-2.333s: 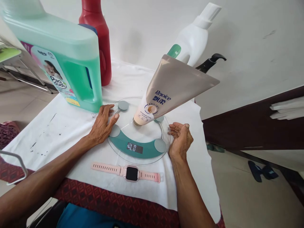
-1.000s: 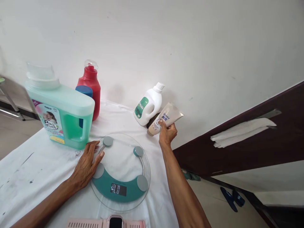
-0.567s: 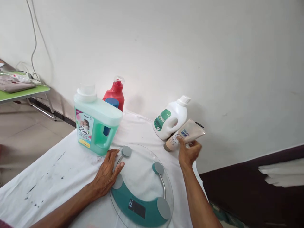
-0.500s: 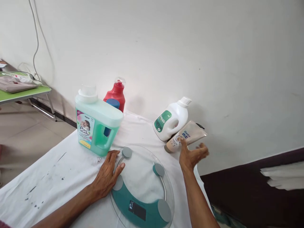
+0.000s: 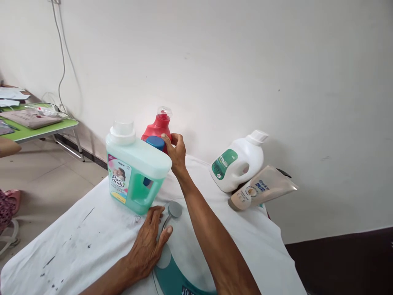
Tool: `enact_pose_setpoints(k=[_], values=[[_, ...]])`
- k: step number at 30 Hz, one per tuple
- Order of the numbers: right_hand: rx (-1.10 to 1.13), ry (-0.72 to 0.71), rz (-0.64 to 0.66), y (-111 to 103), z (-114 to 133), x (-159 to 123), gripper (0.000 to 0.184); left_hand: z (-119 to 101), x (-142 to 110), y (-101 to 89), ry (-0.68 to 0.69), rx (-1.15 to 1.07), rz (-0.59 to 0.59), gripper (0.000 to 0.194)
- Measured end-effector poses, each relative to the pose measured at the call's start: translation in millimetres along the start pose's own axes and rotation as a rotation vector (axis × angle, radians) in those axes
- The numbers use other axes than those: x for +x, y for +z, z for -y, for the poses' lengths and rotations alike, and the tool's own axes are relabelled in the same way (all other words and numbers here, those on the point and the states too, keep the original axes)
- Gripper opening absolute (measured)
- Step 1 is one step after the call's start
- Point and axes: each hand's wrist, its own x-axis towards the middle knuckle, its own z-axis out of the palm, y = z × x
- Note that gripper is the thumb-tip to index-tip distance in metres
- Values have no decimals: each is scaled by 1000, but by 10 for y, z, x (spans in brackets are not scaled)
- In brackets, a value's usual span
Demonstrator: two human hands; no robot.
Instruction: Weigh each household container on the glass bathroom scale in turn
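My left hand (image 5: 149, 241) lies flat with its fingers stretched along the left rim of a round glass bathroom scale (image 5: 181, 272). Its fingertips are close to the base of a green detergent bottle (image 5: 139, 157) with a white cap. Behind that bottle, my right hand (image 5: 176, 151) is closed around the right side of a red bottle (image 5: 155, 129), thumb in front. The thumb is beside the blue cap (image 5: 155, 142) of another bottle, mostly hidden. My right forearm crosses above the scale and covers its right part.
At the right of the white-clothed table (image 5: 73, 233), a white jug (image 5: 242, 157) leans near a beige squeeze tube (image 5: 260, 188), with a dark object partly hidden behind. A green folding table (image 5: 43, 129) holds a bag and papers. Another person's arm (image 5: 9, 146) shows at far left.
My right hand has moved left from the beige tube to the red bottle. My left hand stays at the scale. The view has shifted, and another person's arm has appeared at left.
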Motion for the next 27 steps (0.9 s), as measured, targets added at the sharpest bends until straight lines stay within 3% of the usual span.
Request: enact_pose_setpoints(k=[4,9,14,19,21,23,25,27], values=[[-56,-2,-17,58,-74,176,64,25,6,17,-11,-18,11,53],[-23,1,213,-17,-148,337,68,3,7,14,-25,-11,11,55],[-67,-108,285,-139,-146,444,65,68,-2,44,-5,-16,-29,52],[4,-123,389,-340,-151,507,66,78,3,44,10,8,-43,52],[-2,-114,369,-380,-187,476,64,59,5,36,-10,12,-24,52],[-18,-70,260,-366,-262,393,64,58,4,38,-15,8,-23,52],[21,48,166,-303,-371,280,60,74,2,50,-8,1,-37,52],[103,179,165,-212,-486,176,54,90,1,57,-14,-8,-32,52]])
